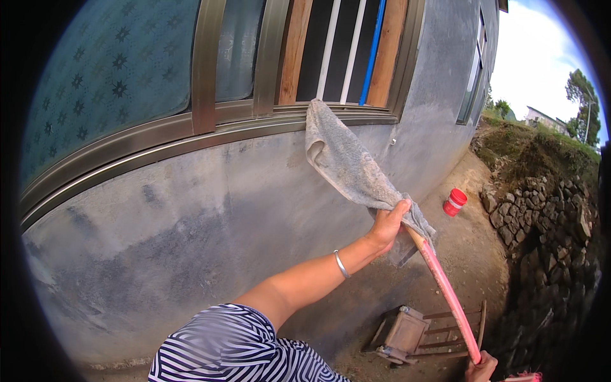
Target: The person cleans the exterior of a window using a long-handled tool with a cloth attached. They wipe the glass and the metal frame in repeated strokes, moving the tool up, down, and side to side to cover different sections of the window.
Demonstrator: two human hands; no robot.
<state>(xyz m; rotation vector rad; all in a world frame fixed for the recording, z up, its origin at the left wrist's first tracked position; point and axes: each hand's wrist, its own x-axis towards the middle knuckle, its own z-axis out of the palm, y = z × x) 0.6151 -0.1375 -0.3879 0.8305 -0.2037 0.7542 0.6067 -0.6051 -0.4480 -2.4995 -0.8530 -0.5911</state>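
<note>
My left hand (pixel 389 227) grips a grey cloth (pixel 351 157) where it wraps around the upper part of a long stick. Its far end reaches the metal sill (pixel 238 126) of a sliding window, by the foot of a white bar. Below that hand, the pink-covered shaft of the stick (pixel 446 286) runs down to the lower right. There, at the picture's bottom edge, my right hand (pixel 482 366) is closed around the shaft's lower end. The cloth hides the stick's tip. Patterned blue-green glass (pixel 110 71) fills the window's left part.
A grey rendered wall (pixel 167 229) runs below the window. On the ground stand a red bucket (pixel 455 202), near the wall's far part, and a wooden chair (pixel 410 334) below the stick. At the right rises a bank of stacked stones (pixel 534 215).
</note>
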